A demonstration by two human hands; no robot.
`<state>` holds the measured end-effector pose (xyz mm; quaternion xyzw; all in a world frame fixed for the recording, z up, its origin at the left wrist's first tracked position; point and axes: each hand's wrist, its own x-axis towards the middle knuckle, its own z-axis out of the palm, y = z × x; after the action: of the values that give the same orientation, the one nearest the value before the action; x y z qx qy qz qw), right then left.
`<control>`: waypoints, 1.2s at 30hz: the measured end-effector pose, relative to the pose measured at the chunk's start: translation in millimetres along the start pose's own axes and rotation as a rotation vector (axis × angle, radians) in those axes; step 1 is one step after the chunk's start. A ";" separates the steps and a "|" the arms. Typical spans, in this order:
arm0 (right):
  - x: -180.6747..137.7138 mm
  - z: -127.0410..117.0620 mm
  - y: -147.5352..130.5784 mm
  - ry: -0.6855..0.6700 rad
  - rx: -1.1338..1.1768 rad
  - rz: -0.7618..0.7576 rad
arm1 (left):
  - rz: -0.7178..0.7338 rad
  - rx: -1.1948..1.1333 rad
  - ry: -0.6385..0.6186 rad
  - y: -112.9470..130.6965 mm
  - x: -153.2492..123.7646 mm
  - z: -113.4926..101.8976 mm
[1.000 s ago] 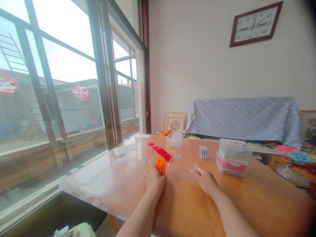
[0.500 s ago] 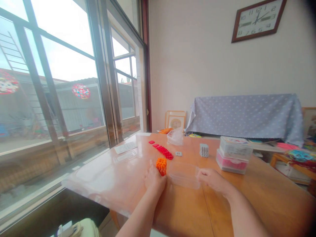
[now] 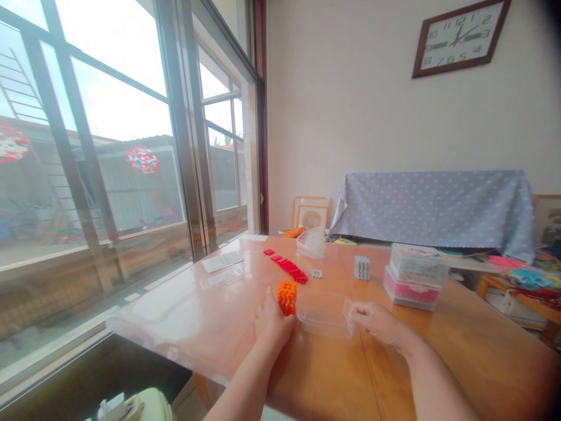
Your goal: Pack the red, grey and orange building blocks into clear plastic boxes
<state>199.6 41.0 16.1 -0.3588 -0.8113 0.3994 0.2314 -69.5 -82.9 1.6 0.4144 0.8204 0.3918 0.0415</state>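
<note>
My left hand is curled around the near left side of an orange cube of stacked plastic building pieces, thumb in front. The cube stands on the table, just left of a clear plastic container. My right hand pinches the right rim of that container between thumb and fingers. Beyond the cube, a slanting row of red pieces lies on the table. A small flat grey piece sits near the row's right end, and a grey stacked block stands farther right.
Two stacked clear boxes, the lower with pink contents, stand at the right of the wooden table. A clear tub with a plastic bag is at the far edge. A clear lid and a paper sheet lie left, near the window.
The clear container and my right hand have shifted slightly left, towards the orange cube. My left hand stays at the cube.
</note>
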 end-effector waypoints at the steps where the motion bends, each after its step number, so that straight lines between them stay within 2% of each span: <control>1: -0.5 -0.6 -1.6 0.002 0.004 0.001 | -0.003 0.000 0.001 -0.8 0.2 0.3; 12: -3.4 -2.9 -2.6 0.009 0.015 0.059 | 0.023 0.072 0.006 -9.8 -0.9 6.6; 21: -3.0 0.9 -2.1 -0.006 0.037 0.119 | 0.015 0.027 -0.004 -9.4 -2.0 5.6; 24: -5.4 -1.5 -6.0 0.024 0.059 0.068 | 0.016 0.030 -0.010 -8.3 -2.8 3.7; 28: -5.9 -5.2 -7.0 0.138 0.088 0.022 | 0.023 0.021 0.002 -9.9 -1.9 4.5; 31: -2.8 -3.6 -3.6 0.219 0.098 0.024 | 0.017 -0.089 0.050 -15.3 5.0 8.8; 36: 2.7 5.7 1.7 0.395 0.104 -0.012 | -0.098 -0.598 0.125 -19.4 30.8 12.1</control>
<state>194.8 41.0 11.6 -0.4127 -0.7305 0.3614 0.4067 -97.4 -60.4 -12.0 0.3190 0.6887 0.6380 0.1298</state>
